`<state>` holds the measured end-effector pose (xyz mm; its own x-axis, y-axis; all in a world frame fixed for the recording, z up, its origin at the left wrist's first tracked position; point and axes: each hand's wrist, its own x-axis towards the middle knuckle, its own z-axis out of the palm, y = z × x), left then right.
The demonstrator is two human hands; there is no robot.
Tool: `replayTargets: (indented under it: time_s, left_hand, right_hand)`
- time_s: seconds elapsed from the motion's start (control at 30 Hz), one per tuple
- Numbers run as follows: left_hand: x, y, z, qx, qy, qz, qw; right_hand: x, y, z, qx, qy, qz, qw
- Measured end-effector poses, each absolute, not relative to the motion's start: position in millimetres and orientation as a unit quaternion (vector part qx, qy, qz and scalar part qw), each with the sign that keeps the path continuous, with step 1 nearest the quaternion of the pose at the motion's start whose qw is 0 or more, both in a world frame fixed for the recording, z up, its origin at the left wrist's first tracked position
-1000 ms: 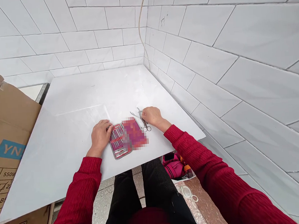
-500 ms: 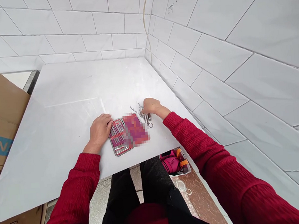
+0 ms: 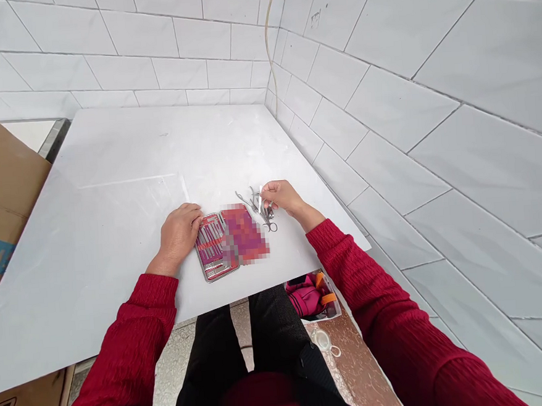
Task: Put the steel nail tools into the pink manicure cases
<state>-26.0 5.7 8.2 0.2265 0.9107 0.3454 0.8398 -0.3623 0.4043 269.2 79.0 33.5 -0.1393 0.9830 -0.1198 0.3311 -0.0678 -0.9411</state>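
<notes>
An open manicure case lies on the white table, with slim metal tools in its left half. Its right half is blurred out. My left hand grips the case at its upper left edge, fingers bent. Over a small group of loose metal tools, my right hand pinches a slim, bright whitish tool, whose exact kind I cannot make out. Below that hand lie a pair of small scissors and a plier-like nipper. My right fingers partly cover other tools there.
The white table meets tiled walls at the back and right. Cardboard boxes stand at the left. Below the front edge is a container with a pink item, and a white round object is lower down.
My right hand has lifted slightly and turned, and the slim whitish tool now shows in its fingers. The left hand stays at the case. The view has shifted a little.
</notes>
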Motion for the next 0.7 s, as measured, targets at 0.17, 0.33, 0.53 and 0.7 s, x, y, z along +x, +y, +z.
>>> replayTargets:
  time_s: [0.17, 0.33, 0.53, 0.7]
  left_hand:
    - [-25.9, 5.4, 7.9, 0.780, 0.561, 0.269, 0.065]
    - [-25.2, 5.1, 8.3, 0.777, 0.569, 0.261, 0.068]
    - [-23.6, 5.0, 8.6, 0.775, 0.574, 0.256, 0.070]
    - [-22.7, 5.6, 7.6, 0.774, 0.574, 0.259, 0.071]
  right_hand:
    - [260.6, 65.1, 28.7, -0.467, -0.521, 0.591, 0.401]
    - [251.5, 64.1, 22.6, -0.425, -0.475, 0.651, 0.412]
    - [242.8, 59.2, 25.1, -0.398, -0.497, 0.657, 0.404]
    - [239.4, 53.7, 24.2, -0.430, -0.539, 0.611, 0.388]
